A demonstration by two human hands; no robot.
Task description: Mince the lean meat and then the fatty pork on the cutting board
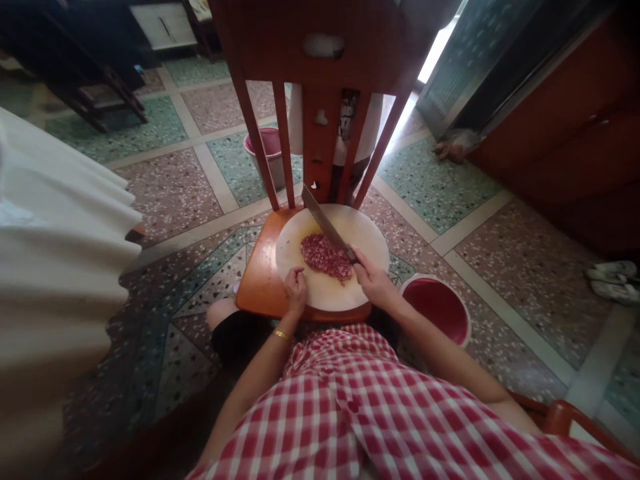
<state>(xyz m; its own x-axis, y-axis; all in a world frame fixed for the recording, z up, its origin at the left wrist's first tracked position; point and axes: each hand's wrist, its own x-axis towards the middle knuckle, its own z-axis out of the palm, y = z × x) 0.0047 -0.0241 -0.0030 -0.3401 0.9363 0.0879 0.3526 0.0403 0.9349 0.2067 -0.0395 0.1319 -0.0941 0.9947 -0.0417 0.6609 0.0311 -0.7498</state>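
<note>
A round white cutting board (335, 297) rests on the seat of a wooden chair (265, 260). Minced red meat (323, 257) lies in a flat heap at its middle. My right hand (369, 272) is closed round the dark handle of a cleaver (324, 223), whose blade points away to the upper left over the far side of the meat. Whether the blade touches the meat I cannot tell. At the board's left near edge is my left hand (296, 285), its fingers curled closed just beside the meat; I cannot make out anything inside it.
Right of the chair stands a bucket with a red inside (436, 308). Another bin (273, 150) is behind the chair's slatted back (320, 100). A pale curtain (60, 280) hangs at left. Shoes (613, 280) lie on the patterned floor at far right.
</note>
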